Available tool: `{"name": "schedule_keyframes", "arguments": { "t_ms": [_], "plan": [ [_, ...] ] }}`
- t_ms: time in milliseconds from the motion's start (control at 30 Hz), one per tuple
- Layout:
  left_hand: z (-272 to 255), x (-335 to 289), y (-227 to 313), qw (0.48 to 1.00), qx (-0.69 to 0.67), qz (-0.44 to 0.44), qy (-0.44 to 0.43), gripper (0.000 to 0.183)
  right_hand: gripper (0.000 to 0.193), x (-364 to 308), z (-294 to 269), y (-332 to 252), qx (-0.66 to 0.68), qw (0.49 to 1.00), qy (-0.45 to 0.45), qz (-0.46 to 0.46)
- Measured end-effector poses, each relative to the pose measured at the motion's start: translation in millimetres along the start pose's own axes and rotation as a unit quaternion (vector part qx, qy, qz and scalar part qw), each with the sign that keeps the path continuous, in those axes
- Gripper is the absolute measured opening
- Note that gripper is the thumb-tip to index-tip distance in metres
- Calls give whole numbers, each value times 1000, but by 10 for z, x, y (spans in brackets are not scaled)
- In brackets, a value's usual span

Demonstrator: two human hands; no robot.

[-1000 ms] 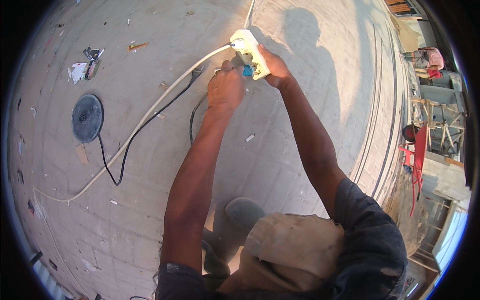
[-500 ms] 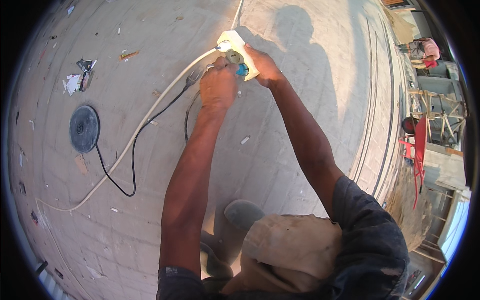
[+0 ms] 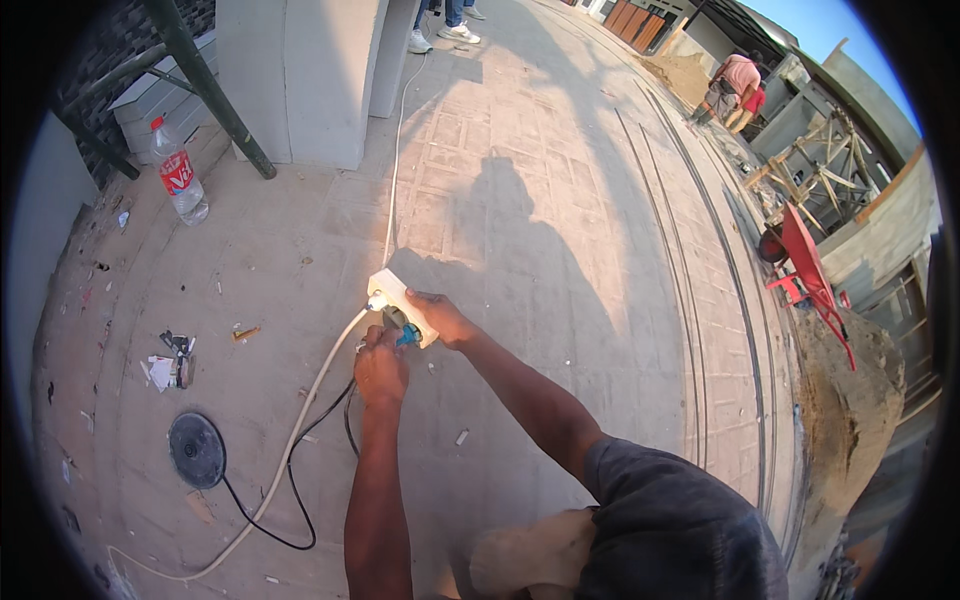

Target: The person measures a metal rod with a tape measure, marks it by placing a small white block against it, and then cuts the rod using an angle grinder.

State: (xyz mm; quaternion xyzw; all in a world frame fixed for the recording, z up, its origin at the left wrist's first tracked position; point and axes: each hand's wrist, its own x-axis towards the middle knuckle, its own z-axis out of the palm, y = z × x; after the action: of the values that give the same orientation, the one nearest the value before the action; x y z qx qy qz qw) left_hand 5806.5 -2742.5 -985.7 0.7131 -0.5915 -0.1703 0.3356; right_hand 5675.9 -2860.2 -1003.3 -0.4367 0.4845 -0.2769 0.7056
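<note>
My right hand (image 3: 447, 318) grips a white power strip (image 3: 392, 288) by its right side, holding it above the paving. A white plug (image 3: 377, 301) with a thick white cable sits in its upper end, and a blue plug (image 3: 408, 335) is at its lower end. Against the strip's left side, my left hand (image 3: 381, 368) has its fingers bent closed beside the blue plug; what lies within them is hidden. Black cords (image 3: 349, 408) run down from beside that hand. One leads to a round dark grey disc (image 3: 197, 450) on the ground.
Scraps of litter (image 3: 172, 362) lie left, beyond the disc. A plastic bottle (image 3: 178, 172) stands near a green metal pole (image 3: 212, 90) and a pale pillar (image 3: 300, 85). At right are a red wheelbarrow (image 3: 805, 255), a sand heap (image 3: 850, 420) and people bending over (image 3: 735, 85).
The view has tilted up, bringing the bottle, pillar and a person's feet into sight. Both hands remain at the power strip, with the blue and white plugs still at it.
</note>
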Motion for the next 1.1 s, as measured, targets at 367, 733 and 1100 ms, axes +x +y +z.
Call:
{"name": "schedule_keyframes", "arguments": {
  "t_ms": [367,733,1100],
  "plan": [
    [-18,116,-12,994,-17,-96,-50,26,49,122,50,-46,17,999,-43,0],
    [-220,109,100,990,39,-119,-57,25,52,170,-59,22,60,997,-37,33],
    [-166,277,89,975,-67,-162,-139,26,54,162,-182,24,68,996,-56,18]
  ]
}}
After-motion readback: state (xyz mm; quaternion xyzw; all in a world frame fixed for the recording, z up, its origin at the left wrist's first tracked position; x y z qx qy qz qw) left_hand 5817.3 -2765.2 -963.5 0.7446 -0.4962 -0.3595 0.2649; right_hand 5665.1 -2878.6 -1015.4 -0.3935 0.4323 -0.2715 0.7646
